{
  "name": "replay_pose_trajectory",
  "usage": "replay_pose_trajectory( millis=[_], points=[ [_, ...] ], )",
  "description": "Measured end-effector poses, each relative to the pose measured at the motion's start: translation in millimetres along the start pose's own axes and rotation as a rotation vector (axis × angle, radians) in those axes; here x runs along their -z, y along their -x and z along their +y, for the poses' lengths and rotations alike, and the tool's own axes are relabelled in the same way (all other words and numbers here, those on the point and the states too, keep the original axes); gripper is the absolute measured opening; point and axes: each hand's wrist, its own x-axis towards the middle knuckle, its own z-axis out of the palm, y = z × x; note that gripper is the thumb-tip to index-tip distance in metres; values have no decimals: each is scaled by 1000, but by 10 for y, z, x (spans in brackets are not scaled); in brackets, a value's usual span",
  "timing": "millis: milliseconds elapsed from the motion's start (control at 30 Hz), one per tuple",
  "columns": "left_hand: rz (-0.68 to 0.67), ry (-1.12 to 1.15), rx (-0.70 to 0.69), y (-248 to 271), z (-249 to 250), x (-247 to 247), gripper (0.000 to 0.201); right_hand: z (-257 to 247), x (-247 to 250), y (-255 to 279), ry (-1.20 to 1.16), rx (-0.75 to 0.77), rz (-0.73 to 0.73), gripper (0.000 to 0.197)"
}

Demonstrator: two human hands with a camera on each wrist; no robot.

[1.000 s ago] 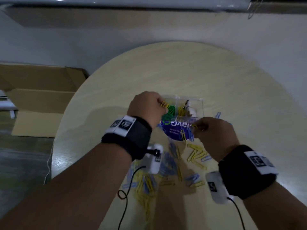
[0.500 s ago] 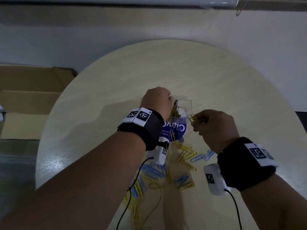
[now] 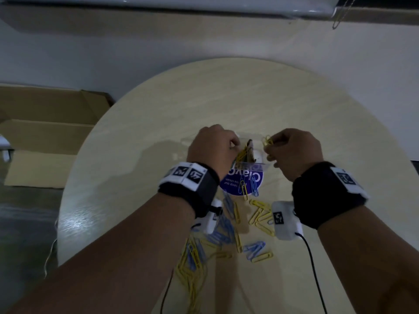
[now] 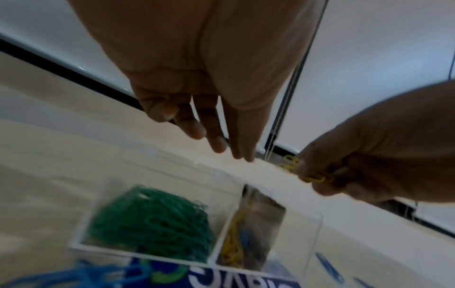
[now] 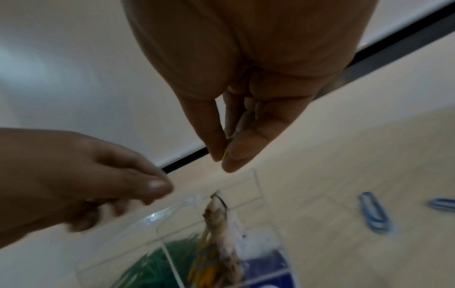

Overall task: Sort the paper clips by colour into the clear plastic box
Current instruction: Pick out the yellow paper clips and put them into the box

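The clear plastic box [image 3: 257, 156] stands at the table's middle on a blue round sticker [image 3: 246, 181]. In the left wrist view one compartment holds green clips [image 4: 152, 222] and the one beside it holds yellow clips [image 4: 232, 245]. My left hand [image 3: 233, 143] hovers over the box with fingers [image 4: 216, 140] hanging down and nothing between them. My right hand [image 3: 269, 143] is just right of the box and pinches several yellow clips [image 3: 267, 140], seen also as yellow clips [image 4: 317, 178] in the left wrist view. Loose yellow clips [image 3: 260, 214] and blue clips [image 3: 256, 245] lie nearer me.
The round pale table [image 3: 226, 98] stands against a white wall. An open cardboard box [image 3: 40, 132] sits on the floor at left. Two blue clips [image 5: 374, 210] lie right of the clear box. Cables hang from both wrist cameras over the loose clips.
My left hand moved from the box's left edge to above it, and the yellow clips it held are gone from it. My right hand rose to the box's right side with its yellow clips.
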Motion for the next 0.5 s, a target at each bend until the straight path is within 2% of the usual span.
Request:
replay_pose_trajectory(
  millis=[133,267,500],
  points=[
    [-82,-65,23,-143,53,-177,20,118,57,87,-39,-13,-29,11],
    [-59,-63,33,-154,-21,-258,24,136,33,71,-119,-39,-38,17],
    [-28,-52,36,-135,-29,-367,36,83,-48,33,-140,16,-12,23]
  ],
)
